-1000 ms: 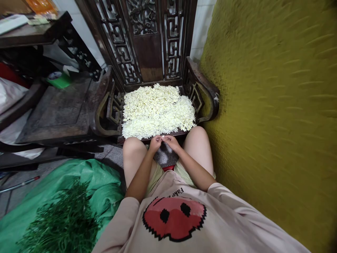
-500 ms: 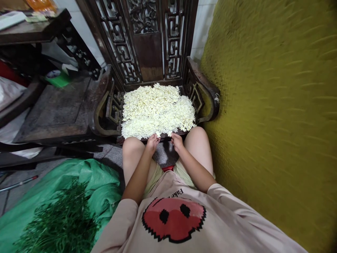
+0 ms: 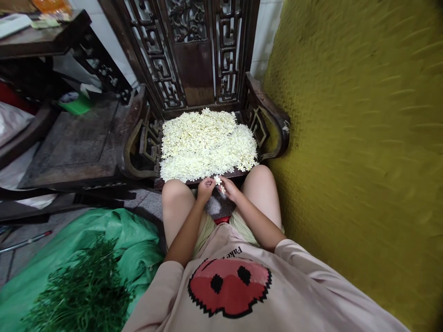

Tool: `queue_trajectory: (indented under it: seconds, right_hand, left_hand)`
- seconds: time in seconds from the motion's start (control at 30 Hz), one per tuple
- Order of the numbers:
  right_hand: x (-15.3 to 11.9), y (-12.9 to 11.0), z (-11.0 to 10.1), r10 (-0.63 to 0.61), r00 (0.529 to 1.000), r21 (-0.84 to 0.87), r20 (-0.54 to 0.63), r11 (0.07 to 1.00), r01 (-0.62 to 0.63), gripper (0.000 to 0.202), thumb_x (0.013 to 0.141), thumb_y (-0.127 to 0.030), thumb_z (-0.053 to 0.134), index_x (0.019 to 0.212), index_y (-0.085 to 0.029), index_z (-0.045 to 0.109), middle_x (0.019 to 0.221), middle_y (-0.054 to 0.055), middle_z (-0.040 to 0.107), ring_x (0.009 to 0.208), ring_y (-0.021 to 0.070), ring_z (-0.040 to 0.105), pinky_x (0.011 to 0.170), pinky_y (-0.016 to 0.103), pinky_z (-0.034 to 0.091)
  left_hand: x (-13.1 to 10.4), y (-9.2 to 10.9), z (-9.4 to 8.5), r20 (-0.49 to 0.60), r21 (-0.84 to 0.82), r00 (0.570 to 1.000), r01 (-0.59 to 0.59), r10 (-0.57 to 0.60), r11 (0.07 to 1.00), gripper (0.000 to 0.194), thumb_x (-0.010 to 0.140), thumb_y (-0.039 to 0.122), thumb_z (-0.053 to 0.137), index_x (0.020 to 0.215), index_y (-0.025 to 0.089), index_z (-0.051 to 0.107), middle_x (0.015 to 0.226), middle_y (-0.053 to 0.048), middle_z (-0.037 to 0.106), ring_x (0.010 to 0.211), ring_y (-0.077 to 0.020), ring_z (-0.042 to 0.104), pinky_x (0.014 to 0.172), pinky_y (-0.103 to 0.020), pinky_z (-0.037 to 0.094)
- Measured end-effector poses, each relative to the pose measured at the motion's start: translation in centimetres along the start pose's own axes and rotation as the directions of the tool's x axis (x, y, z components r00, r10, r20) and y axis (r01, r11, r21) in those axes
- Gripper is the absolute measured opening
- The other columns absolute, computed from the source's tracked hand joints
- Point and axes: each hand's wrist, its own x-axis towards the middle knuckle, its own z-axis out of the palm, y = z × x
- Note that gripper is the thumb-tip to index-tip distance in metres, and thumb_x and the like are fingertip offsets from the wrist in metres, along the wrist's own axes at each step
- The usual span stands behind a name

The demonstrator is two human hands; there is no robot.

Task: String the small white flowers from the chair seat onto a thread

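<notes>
While both pinch it, a white flower [image 3: 218,180] sits between left hand [image 3: 205,188] and right hand [image 3: 230,187].

Narrow gap between the knees above the chair's front edge, carved armrests [image 3: 273,124] fencing both sides of the seat, flower pile [image 3: 207,145] covering it, tall chair back [image 3: 194,50] behind, yellow wall [image 3: 356,152] close on the right

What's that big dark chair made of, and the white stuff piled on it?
The dark carved armchair looks like wood, brown and worn, with cut-out fretwork. The pile of small cream-white blossoms looks like real flowers, soft and matte. The left hand and right hand hold a few.
</notes>
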Motion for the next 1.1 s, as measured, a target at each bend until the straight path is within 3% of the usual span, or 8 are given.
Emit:
queue_trajectory:
  seconds: [0.13,0.23,0.4,0.57,0.67,0.83,0.97,1.1]
  right_hand:
    - [0.0,0.0,0.1,0.031,0.999,0.058,0.011,0.998,-0.031,0.03,0.07,-0.044,0.065,0.072,-0.019,0.049,0.05,-0.006,0.048,0.038,0.0066,0.039,0.039,0.021,0.035]
    - [0.4,0.1,-0.1,0.07,0.996,0.099,-0.047,0.993,-0.065,0.023,0.075,-0.038,0.059,0.07,-0.019,0.047,0.05,-0.005,0.048,0.036,0.0063,0.037,0.037,0.021,0.032]
    - [0.7,-0.2,-0.7,0.03,0.982,0.09,-0.188,0.996,-0.013,0.007,0.075,-0.026,0.05,0.074,-0.019,0.048,0.057,-0.004,0.056,0.034,0.0055,0.033,0.036,0.02,0.025]
    - [0.1,0.0,-0.4,-0.022,0.999,-0.114,-0.038,0.993,0.017,0.017,0.07,-0.028,0.051,0.079,-0.017,0.06,0.052,-0.006,0.049,0.035,0.0051,0.032,0.038,0.02,0.022]
    - [0.2,0.4,-0.2,-0.162,0.986,-0.26,-0.034,0.954,0.148,0.019,0.07,-0.032,0.05,0.07,-0.018,0.063,0.048,-0.006,0.044,0.039,0.006,0.033,0.04,0.02,0.024]
    - [0.2,0.4,-0.1,-0.43,0.9,-0.415,-0.075,0.834,0.364,0.022,0.066,-0.04,0.061,0.068,-0.019,0.064,0.068,0.002,0.062,0.066,0.0144,0.053,0.063,0.025,0.041]
    - [-0.1,0.3,-0.3,-0.436,0.898,-0.426,-0.063,0.825,0.371,0.029,0.061,-0.043,0.068,0.075,-0.018,0.065,0.066,0.001,0.06,0.063,0.0147,0.052,0.064,0.026,0.041]
    - [-0.3,0.2,-0.3,-0.485,0.865,-0.436,-0.126,0.811,0.391,0.031,0.06,-0.043,0.069,0.078,-0.018,0.066,0.057,-0.003,0.052,0.055,0.0119,0.045,0.058,0.025,0.039]
  left_hand:
    - [0.1,-0.1,0.1,-0.004,-0.024,0.999,0.043,-0.043,0.999,0.008,0.063,0.022,0.064,0.062,0.016,0.058,0.061,0.001,0.059,0.06,-0.0113,0.053,0.066,-0.024,0.042]
    - [0.2,-0.1,0.1,-0.028,-0.072,0.996,0.077,-0.079,0.994,0.008,0.065,0.022,0.063,0.062,0.016,0.057,0.06,0.001,0.058,0.061,-0.0118,0.054,0.068,-0.025,0.043]
    - [-0.1,0.1,-0.2,-0.203,0.009,0.979,0.0,0.002,1.0,0.009,0.067,0.025,0.061,0.065,0.017,0.057,0.062,0.0,0.059,0.062,-0.0125,0.054,0.066,-0.025,0.042]
    - [-0.6,0.4,-0.5,-0.299,0.221,0.94,-0.1,0.165,0.97,0.009,0.069,0.026,0.06,0.064,0.019,0.056,0.06,0.001,0.055,0.058,-0.012,0.049,0.063,-0.025,0.04]
    - [-0.6,0.2,-0.5,-0.282,0.267,0.939,-0.12,0.197,0.956,0.009,0.068,0.026,0.06,0.063,0.02,0.056,0.062,0.001,0.055,0.059,-0.012,0.048,0.064,-0.025,0.039]
    - [-0.5,0.1,-0.3,-0.195,0.171,0.977,-0.054,0.087,0.984,0.011,0.068,0.029,0.061,0.067,0.019,0.058,0.066,0.0,0.058,0.061,-0.0123,0.049,0.063,-0.025,0.039]
    - [-0.5,0.6,-0.3,-0.15,0.053,0.988,-0.035,0.043,0.998,0.014,0.066,0.032,0.063,0.068,0.018,0.06,0.064,-0.001,0.059,0.061,-0.0126,0.051,0.064,-0.025,0.04]
    - [-0.6,0.9,-0.4,-0.074,-0.028,0.997,-0.039,0.037,0.999,0.017,0.065,0.033,0.065,0.069,0.017,0.062,0.068,-0.003,0.063,0.067,-0.0147,0.056,0.069,-0.027,0.042]
